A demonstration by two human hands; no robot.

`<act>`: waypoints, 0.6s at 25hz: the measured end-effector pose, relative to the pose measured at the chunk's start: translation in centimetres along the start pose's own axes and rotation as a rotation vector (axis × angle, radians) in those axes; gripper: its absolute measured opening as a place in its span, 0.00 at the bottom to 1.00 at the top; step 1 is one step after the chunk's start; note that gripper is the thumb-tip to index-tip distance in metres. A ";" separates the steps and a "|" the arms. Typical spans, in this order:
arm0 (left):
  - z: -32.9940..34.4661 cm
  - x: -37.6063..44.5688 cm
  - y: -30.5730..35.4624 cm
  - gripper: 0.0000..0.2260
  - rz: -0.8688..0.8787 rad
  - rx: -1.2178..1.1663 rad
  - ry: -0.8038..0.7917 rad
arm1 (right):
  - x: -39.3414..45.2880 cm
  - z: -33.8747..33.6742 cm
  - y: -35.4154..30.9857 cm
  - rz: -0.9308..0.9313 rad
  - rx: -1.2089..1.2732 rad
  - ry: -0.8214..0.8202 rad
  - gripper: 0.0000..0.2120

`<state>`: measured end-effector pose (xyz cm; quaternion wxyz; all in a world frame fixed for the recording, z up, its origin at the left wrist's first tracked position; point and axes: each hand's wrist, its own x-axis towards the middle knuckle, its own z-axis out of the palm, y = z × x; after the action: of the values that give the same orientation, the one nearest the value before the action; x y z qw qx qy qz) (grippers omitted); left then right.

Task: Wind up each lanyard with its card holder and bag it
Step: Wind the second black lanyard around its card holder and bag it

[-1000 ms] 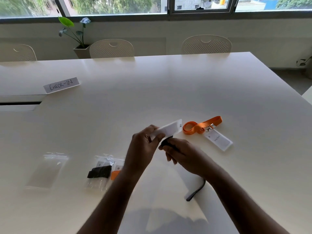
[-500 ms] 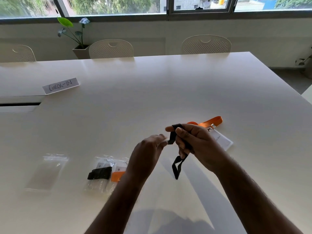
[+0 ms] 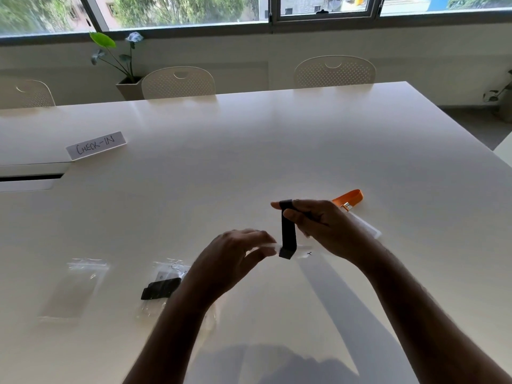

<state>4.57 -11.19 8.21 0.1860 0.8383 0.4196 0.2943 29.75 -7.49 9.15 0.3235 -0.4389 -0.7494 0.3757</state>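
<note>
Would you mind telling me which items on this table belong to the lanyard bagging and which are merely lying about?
Job: black lanyard, card holder, orange lanyard, filled bag, empty bag, left hand, right hand.

Lying about: CHECK-IN sign, potted plant, chairs.

An office meeting room, set up as an event check-in point. A long white tabletop [image 3: 277, 151] filled the room, with three perforated white chairs [image 3: 178, 83] pushed in along the side far beyond the fingers [image 3: 277, 205]. A handwritten card reading "CHECK-IN" [image 3: 95, 145] stood well to the left of the fingers, near a cable slot [image 3: 30, 177] in the tabletop. A potted plant [image 3: 122, 65] sat below a band of windows [image 3: 180, 9] that looked onto trees and buildings. An orange lanyard [image 3: 349, 197] lay just beyond the fingers.
</note>
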 end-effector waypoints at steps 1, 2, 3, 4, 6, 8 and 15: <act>-0.3 0.0 0.1 0.03 -0.021 -0.049 -0.005 | 0.1 0.1 0.3 -0.004 0.021 -0.015 0.14; -0.5 0.0 0.2 0.03 -0.043 -0.099 -0.008 | 0.2 0.2 0.5 0.001 0.083 -0.033 0.13; -0.7 0.0 0.3 0.02 -0.060 -0.143 -0.012 | 0.3 0.4 0.6 0.010 0.174 -0.060 0.13; -0.9 0.1 0.3 0.02 -0.069 -0.183 -0.016 | 0.4 0.6 0.7 0.014 0.264 -0.090 0.13; -1.1 0.1 0.0 0.02 -0.086 -0.241 -0.014 | 0.4 1.1 0.8 0.017 0.357 -0.143 0.14; -1.2 0.0 -0.4 0.03 -0.127 -0.277 0.019 | 0.3 1.7 1.2 0.034 0.410 -0.162 0.16; 0.3 -0.4 -0.7 0.05 -0.316 -0.481 0.220 | -1.4 4.3 1.5 0.101 0.598 -0.223 0.15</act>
<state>4.16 -11.16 7.43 0.3760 0.6578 0.4806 0.4416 27.40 -9.46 5.48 0.3350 -0.3171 -0.6139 0.6406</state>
